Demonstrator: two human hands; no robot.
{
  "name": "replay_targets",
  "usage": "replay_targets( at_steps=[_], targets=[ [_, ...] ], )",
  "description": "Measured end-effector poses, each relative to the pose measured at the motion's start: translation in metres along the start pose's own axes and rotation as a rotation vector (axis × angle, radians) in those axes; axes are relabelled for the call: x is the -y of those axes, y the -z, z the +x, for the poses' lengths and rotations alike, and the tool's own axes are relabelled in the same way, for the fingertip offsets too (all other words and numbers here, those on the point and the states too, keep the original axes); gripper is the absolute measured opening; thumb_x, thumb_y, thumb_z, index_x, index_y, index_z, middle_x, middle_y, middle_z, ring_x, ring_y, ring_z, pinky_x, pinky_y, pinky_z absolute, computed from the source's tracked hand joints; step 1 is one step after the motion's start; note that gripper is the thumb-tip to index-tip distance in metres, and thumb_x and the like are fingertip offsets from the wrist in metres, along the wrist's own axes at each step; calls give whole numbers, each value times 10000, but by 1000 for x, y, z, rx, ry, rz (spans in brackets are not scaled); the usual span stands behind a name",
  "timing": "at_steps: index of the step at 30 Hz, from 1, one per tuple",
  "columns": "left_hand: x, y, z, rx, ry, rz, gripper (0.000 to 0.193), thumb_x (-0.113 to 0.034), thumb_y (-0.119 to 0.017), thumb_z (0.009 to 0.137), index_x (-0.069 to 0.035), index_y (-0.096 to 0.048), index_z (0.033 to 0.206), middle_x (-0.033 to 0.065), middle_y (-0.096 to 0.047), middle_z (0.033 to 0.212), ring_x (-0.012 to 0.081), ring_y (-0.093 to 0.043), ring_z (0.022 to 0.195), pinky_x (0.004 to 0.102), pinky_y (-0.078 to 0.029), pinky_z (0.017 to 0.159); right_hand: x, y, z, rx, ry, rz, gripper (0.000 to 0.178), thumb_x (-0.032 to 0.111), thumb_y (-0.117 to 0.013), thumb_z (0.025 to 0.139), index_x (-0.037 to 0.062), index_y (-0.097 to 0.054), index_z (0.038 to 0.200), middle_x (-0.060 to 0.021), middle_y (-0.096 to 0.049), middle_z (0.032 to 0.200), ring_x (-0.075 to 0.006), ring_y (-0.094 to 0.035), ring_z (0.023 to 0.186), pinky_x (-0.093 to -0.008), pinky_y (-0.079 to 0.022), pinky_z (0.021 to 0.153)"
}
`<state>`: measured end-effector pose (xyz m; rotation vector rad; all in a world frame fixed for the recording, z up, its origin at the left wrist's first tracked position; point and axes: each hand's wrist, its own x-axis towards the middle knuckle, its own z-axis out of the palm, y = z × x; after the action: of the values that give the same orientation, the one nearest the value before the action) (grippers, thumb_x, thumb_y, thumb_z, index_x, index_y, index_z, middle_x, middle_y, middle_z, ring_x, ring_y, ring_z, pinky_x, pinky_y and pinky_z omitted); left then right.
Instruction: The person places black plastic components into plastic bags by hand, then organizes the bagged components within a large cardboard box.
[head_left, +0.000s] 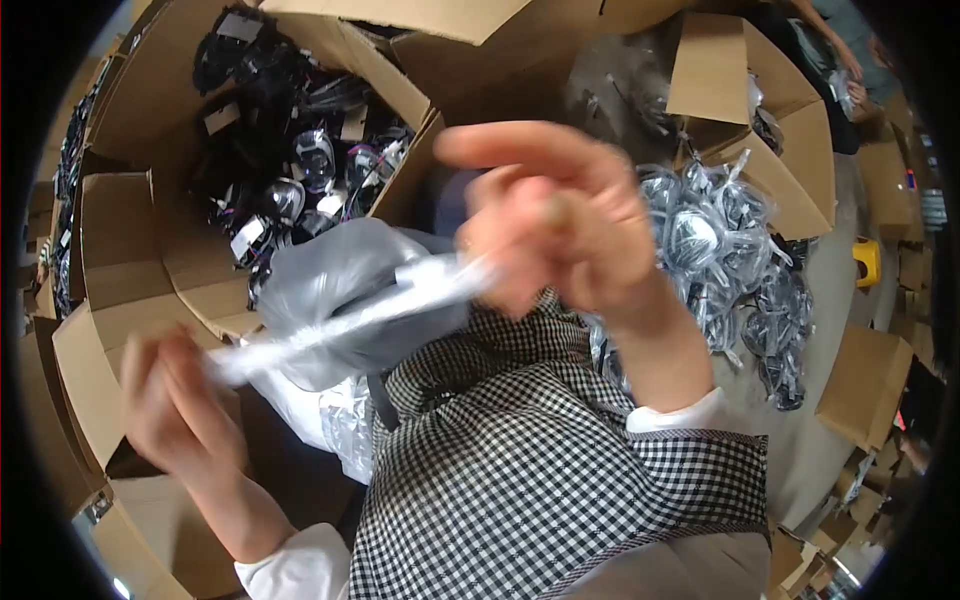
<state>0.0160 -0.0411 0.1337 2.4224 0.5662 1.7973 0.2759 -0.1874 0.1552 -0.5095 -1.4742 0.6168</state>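
Note:
A clear plastic bag (350, 265) is stretched in front of my apron, its gathered edge running as a bright twisted strip between my hands. A grey, dark shape shows through the film; I cannot make out what it is. My left hand (185, 400) is closed on the lower left end of the strip. At the upper right end, my right hand (565, 220) pinches the film between thumb and fingers, with its index finger stretched out to the left. Both hands are blurred by motion.
A large open cardboard box (130, 260) at left holds several black wired parts with clear round fronts (285, 200). Bagged parts (700, 235) are heaped on the floor at right, beside another open box (800, 150). A yellow object (866, 262) lies farther right. Another person's hands (855, 85) show at top right.

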Motion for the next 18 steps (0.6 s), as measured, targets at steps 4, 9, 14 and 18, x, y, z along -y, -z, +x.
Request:
replay_targets(
  at_steps=[4,9,14,18],
  targets=[
    [71,-22,-19,292,176,-404,246,-106,-544,940,60,-642,786,125,-631,899,147,-548,703,215,-434,683,32,48,-44,-290,104,-37,359,201,-487,973,-25,-507,1251,33,-337,560,-55,-309,463,-188,-261,377],
    [67,-151,-10,103,566,-1101,220,-237,-573,934,-42,-655,997,86,-648,1024,134,-593,813,253,-444,752,207,14,-220,-1330,491,-822,433,225,-354,986,16,-387,1364,-80,-513,1045,-102,-465,716,-192,-359,474],
    [93,-281,-90,664,1226,-1051,443,-511,-599,883,-107,-650,1056,34,-670,1018,142,-600,939,301,-437,810,245,13,-413,-1724,-312,-1508,409,281,-547,949,41,-555,1280,-46,-627,936,-144,-549,723,-253,-424,604],
    [57,-317,-102,640,1598,-1470,448,-399,-695,842,-67,-621,1133,67,-680,1028,232,-607,1045,415,-484,902,195,75,-531,-1510,-995,-2013,448,234,-648,869,-25,-569,1225,-132,-667,1017,-212,-640,834,-327,-498,796]
  ],
)
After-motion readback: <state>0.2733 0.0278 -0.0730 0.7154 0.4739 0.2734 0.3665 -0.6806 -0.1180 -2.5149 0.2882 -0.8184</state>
